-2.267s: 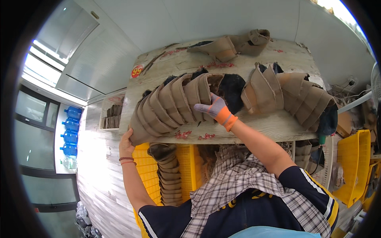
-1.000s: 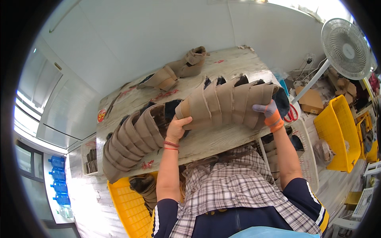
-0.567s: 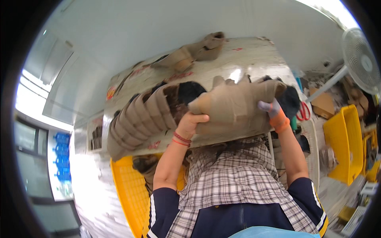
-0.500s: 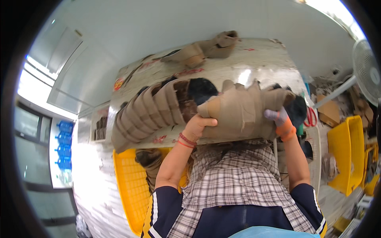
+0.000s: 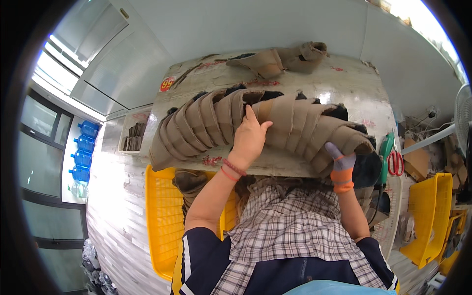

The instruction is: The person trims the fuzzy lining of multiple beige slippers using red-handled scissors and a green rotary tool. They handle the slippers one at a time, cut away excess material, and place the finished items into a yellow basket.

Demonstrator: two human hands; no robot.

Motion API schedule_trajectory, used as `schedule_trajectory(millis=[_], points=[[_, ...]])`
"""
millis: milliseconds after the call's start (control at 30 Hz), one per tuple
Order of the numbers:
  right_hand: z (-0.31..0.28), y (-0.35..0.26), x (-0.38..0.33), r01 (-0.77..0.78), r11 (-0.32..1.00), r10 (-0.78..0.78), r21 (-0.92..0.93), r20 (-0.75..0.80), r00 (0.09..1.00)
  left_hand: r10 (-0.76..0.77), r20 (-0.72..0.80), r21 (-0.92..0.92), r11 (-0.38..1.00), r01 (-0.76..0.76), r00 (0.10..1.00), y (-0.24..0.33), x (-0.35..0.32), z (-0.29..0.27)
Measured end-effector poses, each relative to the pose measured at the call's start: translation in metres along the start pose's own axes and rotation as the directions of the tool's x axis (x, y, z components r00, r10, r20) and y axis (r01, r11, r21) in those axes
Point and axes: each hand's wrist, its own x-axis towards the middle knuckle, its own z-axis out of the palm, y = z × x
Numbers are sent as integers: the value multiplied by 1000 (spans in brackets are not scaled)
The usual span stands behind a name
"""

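Observation:
Two long rows of nested tan shoe uppers with dark linings lie end to end along the near side of the worktable. My bare left hand (image 5: 249, 137) rests where the left row (image 5: 194, 123) meets the right row (image 5: 295, 120). Its index finger stretches onto the edge of the last upper on the left, with the thumb apart; its other fingers are mostly hidden. At the right end, my right hand (image 5: 340, 164), in a grey and orange glove, grips the right row from the near side. Its thumb shows against the uppers.
More tan uppers (image 5: 282, 60) lie at the table's (image 5: 339, 81) far side. Red-handled scissors (image 5: 395, 163) and a green-handled tool (image 5: 386, 152) hang at its right edge. Yellow crates stand below left (image 5: 160, 221) and right (image 5: 427, 221). A white fan (image 5: 463, 108) stands at right.
The right row has come down onto the table against the left row. My left hand has shifted from its near side up to the junction. The view has turned somewhat.

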Motion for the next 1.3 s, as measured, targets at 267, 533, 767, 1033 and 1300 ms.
schedule_trajectory(millis=[267, 533, 767, 1033, 1300], points=[[-7, -6, 0, -82, 994, 83, 69, -17, 996, 191, -139, -152, 965, -212, 972, -38, 74, -77], [1, -21, 8, -141, 990, 140, -25, -34, 990, 206, 428, -181, 973, -139, 880, -116, 128, -94], [-5, -16, 18, -153, 985, 154, -75, 15, 988, 253, 402, -54, 966, -253, 880, -81, 90, -49], [27, -44, 37, -228, 969, 247, -99, 275, 929, 331, 475, -162, 944, -289, 816, -86, 87, -60], [44, 14, 18, -258, 965, 247, 35, 189, 950, 234, 343, -149, 970, -193, 910, -87, 77, -49]])
